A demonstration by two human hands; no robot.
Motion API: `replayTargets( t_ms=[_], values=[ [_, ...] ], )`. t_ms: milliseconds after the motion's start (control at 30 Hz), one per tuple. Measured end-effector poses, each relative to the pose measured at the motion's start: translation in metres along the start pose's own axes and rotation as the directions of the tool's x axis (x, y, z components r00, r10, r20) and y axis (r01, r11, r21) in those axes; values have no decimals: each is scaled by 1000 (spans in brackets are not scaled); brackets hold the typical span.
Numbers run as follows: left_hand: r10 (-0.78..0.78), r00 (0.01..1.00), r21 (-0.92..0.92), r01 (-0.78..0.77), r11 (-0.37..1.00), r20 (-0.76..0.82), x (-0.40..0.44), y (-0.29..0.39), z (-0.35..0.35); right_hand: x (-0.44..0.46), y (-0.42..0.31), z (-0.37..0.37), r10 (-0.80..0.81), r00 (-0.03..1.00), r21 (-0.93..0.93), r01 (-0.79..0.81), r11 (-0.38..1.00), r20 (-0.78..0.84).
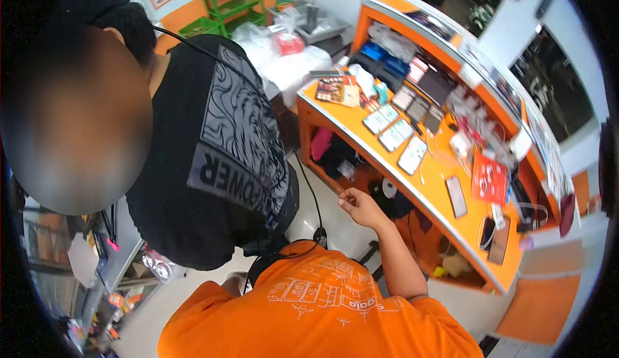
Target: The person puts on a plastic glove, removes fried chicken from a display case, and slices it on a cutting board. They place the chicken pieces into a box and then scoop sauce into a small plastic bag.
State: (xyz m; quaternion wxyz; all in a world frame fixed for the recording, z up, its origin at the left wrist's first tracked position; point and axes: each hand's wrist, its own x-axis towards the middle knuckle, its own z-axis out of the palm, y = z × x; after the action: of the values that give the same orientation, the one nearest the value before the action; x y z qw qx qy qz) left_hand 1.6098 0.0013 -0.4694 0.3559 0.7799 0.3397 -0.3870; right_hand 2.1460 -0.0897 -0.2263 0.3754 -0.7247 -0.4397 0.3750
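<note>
Nearest is an orange short-sleeved T-shirt with white line print [322, 293]; the left hand is out of sight beyond its sleeve, so its state cannot be told. The bare right hand [362, 208] is raised beside the counter, fingers curled and thumb drawn in narrowly; whether it pinches anything small cannot be told. The bent elbow seems to keep it off the counter's edge. Close on the left is a person in a black T-shirt with grey print [242, 132], a thin black cable [308, 177] hanging between the two bodies. Past the hand, three flat smartphones with pale screens [396, 135] lie face up in a slanting row, apart, probably so each screen can be read. Their surface is an orange counter with a pale edge [438, 195], also bearing a red printed packet [490, 179] and loose white cables. Farther off stand a green tiered rack [236, 3] and a white-and-orange wall [182, 7].
</note>
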Motion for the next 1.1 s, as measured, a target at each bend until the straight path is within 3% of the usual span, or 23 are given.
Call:
replayTargets(
  t_ms=[67,100,133,167,233,300,367,433,500,533,567,600,633,700,800,967,1033,1100],
  values=[
    [-10,999,-233,-1,972,-48,24,3,18,38,-10,-14,-12,999,-4,12,1000,33],
    [-160,987,-574,133,808,3,38,1,31,56,-17,-17,-7,999,6,7,1000,33],
    [-306,950,-832,213,512,55,52,0,42,70,-31,-21,19,997,-32,-17,999,72],
    [-439,847,-954,256,-159,300,74,1,51,90,-31,-19,6,996,-24,-3,1000,89],
    [-369,900,-955,138,-262,231,52,19,41,137,-22,-9,-82,977,4,83,997,198],
    [-543,789,-933,106,-343,289,44,43,50,183,-26,8,-123,964,30,119,992,237],
    [-573,789,-821,-166,-546,221,22,64,67,228,-36,23,-248,891,-46,286,957,381],
    [-557,769,-804,-99,-587,312,15,85,76,257,-74,30,-273,866,14,295,956,418],
    [-564,761,-784,-120,-609,321,21,91,84,291,-94,42,-354,749,-65,466,882,561],
    [-564,761,-768,-141,-625,319,25,93,77,309,-99,49,-364,735,-55,477,877,572],
    [-577,759,-763,-171,-623,301,29,95,65,321,-99,59,-405,651,-7,533,846,642],
    [-593,756,-756,-209,-620,277,33,97,50,328,-98,66,-439,558,49,579,814,704],
    [-613,752,-750,-255,-611,244,37,97,31,334,-100,70,-446,544,67,579,812,711],
    [-644,749,-729,-355,-586,153,45,92,-16,346,-108,76,-354,440,-15,645,764,825],
    [-688,724,-651,-543,-530,-44,61,72,-95,359,-117,80,-281,377,-30,642,766,883],
    [-705,590,-249,-807,-536,-393,73,37,-254,378,-119,96,-238,211,26,696,717,948],
    [-688,508,-19,-811,-585,-518,75,20,-311,390,-146,74,-139,75,57,651,757,987],
    [-663,414,206,-731,-650,-624,78,1,-363,417,-161,60,-54,35,15,683,730,998]
  ],
)
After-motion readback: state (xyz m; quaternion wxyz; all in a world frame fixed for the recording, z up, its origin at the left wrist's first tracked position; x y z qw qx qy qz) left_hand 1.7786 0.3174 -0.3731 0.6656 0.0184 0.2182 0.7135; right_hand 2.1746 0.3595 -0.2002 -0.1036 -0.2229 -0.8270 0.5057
